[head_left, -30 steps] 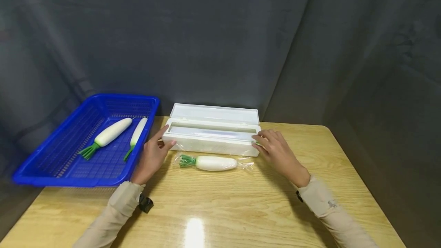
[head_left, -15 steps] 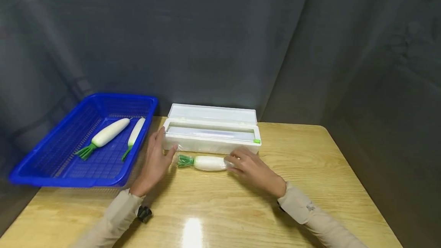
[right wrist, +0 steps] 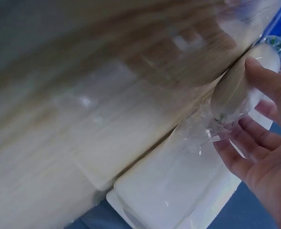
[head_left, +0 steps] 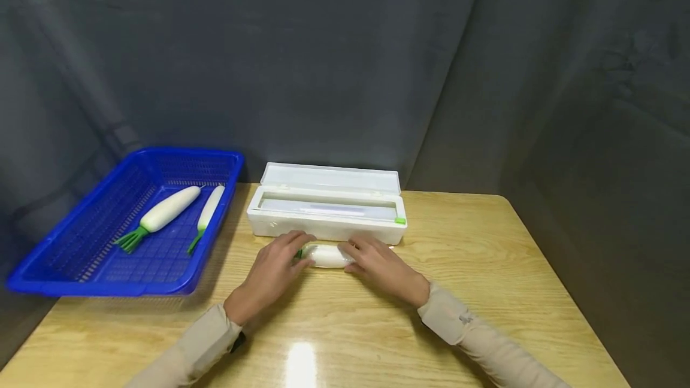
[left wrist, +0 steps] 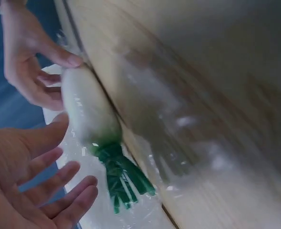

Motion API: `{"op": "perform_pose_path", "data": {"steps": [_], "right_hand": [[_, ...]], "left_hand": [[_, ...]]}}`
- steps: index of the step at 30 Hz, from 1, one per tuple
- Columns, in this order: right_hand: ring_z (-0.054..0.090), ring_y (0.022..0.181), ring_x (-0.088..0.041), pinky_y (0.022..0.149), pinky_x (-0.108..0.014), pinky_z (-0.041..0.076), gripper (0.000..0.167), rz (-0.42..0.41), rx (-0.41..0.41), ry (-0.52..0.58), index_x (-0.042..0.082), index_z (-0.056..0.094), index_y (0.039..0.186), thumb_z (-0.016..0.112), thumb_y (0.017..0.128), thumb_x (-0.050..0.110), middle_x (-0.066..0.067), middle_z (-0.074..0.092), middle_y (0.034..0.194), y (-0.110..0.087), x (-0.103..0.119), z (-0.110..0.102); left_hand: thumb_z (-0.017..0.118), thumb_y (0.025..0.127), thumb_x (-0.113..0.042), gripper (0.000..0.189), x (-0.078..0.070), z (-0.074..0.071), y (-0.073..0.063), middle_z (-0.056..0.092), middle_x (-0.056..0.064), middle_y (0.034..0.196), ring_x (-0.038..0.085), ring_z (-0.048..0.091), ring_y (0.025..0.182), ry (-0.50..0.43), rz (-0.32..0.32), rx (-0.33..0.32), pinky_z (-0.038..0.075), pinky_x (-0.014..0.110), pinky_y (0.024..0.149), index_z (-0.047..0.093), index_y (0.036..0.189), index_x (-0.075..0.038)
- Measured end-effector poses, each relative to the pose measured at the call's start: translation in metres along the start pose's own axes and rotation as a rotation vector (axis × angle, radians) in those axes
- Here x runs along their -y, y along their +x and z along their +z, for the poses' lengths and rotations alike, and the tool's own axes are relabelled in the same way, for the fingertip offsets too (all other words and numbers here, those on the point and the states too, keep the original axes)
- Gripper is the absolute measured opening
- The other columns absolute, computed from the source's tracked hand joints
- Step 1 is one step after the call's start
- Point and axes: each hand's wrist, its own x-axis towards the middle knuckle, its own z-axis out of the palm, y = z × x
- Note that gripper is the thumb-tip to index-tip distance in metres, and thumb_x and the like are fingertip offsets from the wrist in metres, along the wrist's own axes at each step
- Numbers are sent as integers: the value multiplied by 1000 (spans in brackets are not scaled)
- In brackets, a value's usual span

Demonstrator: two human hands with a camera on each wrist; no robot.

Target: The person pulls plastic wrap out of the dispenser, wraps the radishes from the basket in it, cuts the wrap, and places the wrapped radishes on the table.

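A white radish (head_left: pixel 326 255) with green leaves lies on the table, wrapped in clear plastic film. My right hand (head_left: pixel 384 267) grips its root end between thumb and fingers; loose film (right wrist: pixel 205 124) sticks out there in the right wrist view. At the leaf end is my left hand (head_left: pixel 274 269), its fingers spread and loosely bent beside the radish. In the left wrist view the green leaves (left wrist: pixel 119 174) show under the film, apart from the left fingers. Just behind stands a white cling film box (head_left: pixel 323 229) with its lid (head_left: pixel 331 177) raised.
A blue basket (head_left: pixel 108 287) stands at the left with two radishes (head_left: pixel 171 208) in it. A green slider (head_left: pixel 400 220) sits at the box's right end. Dark curtains (head_left: pixel 302 64) hang behind and beside the wooden table (head_left: pixel 474 256).
My right hand has moved from the box's right end left to the radish and grips it. My left hand has left the box's left end and come right to the leaves.
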Motion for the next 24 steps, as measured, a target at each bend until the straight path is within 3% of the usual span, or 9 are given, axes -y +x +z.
{"op": "perform_pose_path", "data": {"steps": [3,7,13,18,24], "right_hand": [[67,103,-22,89,-36,57,45,-11,31,-30,7,64,134,78,95,26,-7,67,117,1,1,0],[68,109,-24,94,-38,57,43,-16,56,-18,5,63,135,75,98,25,-8,69,122,2,2,-2],[70,105,-23,88,-36,58,41,-36,83,47,2,64,131,74,99,24,-10,71,120,3,4,-11],[70,109,-24,92,-36,58,40,-57,91,91,0,64,131,74,99,22,-12,72,124,2,7,-16],[70,112,-25,96,-37,58,39,-22,101,149,-1,65,132,72,100,20,-14,71,126,0,8,-20]], "left_hand": [[92,78,-10,45,2,5,0,73,11,118,29,71,104,7,-30,77,61,45,82,73,119,-6],[93,76,-10,49,3,8,-1,72,11,120,30,71,105,39,-26,119,60,46,85,73,120,-6],[94,75,-9,49,4,10,0,72,8,116,28,71,101,67,34,116,60,43,83,72,118,-9],[95,74,-12,49,4,9,-3,71,6,113,25,71,97,95,64,116,60,41,82,73,117,-10],[97,71,-16,56,3,9,-5,69,8,114,26,70,97,99,84,122,60,43,82,72,121,-11]]}}
